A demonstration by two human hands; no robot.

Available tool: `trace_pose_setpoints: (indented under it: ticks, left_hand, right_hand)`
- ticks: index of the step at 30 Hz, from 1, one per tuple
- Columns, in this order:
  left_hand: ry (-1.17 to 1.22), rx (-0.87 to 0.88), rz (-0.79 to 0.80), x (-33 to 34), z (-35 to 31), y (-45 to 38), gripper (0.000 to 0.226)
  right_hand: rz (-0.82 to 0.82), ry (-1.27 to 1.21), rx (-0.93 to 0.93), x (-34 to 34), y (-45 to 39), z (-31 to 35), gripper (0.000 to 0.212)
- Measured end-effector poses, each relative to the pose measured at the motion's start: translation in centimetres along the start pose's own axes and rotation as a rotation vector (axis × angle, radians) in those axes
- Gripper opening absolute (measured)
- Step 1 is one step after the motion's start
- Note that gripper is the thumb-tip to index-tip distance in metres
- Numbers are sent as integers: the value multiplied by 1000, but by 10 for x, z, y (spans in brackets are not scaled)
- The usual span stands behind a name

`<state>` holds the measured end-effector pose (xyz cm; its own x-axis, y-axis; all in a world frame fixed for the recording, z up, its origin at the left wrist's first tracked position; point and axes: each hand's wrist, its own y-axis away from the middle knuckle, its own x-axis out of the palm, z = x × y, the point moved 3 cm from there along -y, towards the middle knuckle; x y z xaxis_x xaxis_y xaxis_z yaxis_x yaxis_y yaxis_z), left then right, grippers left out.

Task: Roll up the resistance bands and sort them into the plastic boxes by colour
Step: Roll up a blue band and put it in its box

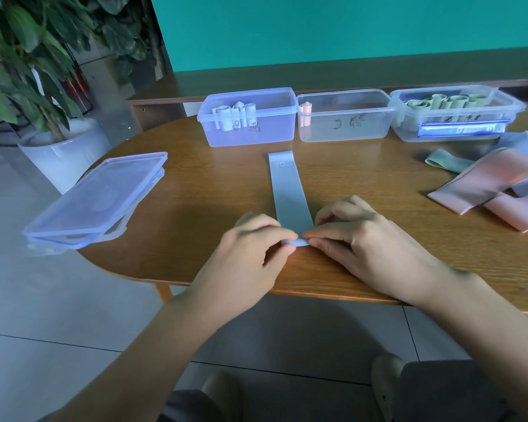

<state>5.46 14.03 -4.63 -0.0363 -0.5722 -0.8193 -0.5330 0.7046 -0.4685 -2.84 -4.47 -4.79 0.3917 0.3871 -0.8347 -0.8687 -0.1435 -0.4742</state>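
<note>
Item 1: blue band, flat on counter, running from centre toward 12 o'clock; "20" printed near far end. Near end curled into a small roll at 6 o'clock of the strip.

Item 2: left hand, grip narrow, thumb and fingers pinching left side of the roll.

Item 3: right hand, grip narrow, fingers curled, pinching right side of same roll. Both hands meet over the rolled end, near counter's front edge.

Item 4: left box, clear plastic w/ bluish tint, at 12 o'clock of the band, far side of counter. Holds several pale rolled bands standing at its left. Handwritten mark on front, unreadable.

Item 5: middle box, clear, touching left box on its 3 o'clock side. One pink roll against its left wall.

Item 6: right box, clear, just beside middle box at 3 o'clock. Holds green rolls, several.

Item 7: loose bands, unrolled heap at 2 o'clock of hands, well apart from them: pink on top, green strip and blue pieces partly under.

Item 8: lids, clear, stacked, at 9 o'clock, overhanging counter's left edge.

Item 9: potted plant, white pot, on floor at 10 o'clock, beyond counter.
</note>
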Motion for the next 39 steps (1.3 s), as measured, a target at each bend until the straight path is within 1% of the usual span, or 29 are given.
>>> trace_pose_setpoints:
  ticks: [4,7,10,12,16,20,24,28,31,33,35,39]
  left_hand:
    - [-19,0,17,3,2,-3,22]
    - [-10,12,10,2,3,-5,27]
    - [-11,1,28,2,4,-4,36]
    - [-28,-17,42,4,4,-4,39]
    - [5,-28,-11,2,6,-3,30]
    - [-1,-22,4,3,7,-4,24]
    - [-14,-26,15,5,9,-7,25]
    - [-35,-35,-2,6,10,-10,27]
    - [-46,-7,-31,5,6,-10,26]
    - [-55,-12,-18,5,5,-10,27]
    - [-60,-32,7,6,6,-12,29]
    - [-51,-40,19,7,10,-16,29]
  right_hand:
    - [-50,46,-8,3,0,0,28]
    - [-91,51,-51,2,1,1,23]
    - [-68,35,-46,3,0,0,25]
    - [-44,21,-18,4,-2,-1,28]
    - [-20,21,14,6,-4,-3,31]
    - [-12,14,36,7,-5,-4,33]
    - [-61,11,43,5,-4,-3,31]
    - [-31,0,59,4,-4,-3,29]
    - [-11,9,88,8,-6,-6,35]
    - [0,19,107,10,-7,-8,42]
    - [7,27,117,11,-7,-9,44]
    - [-43,8,78,8,-7,-5,31]
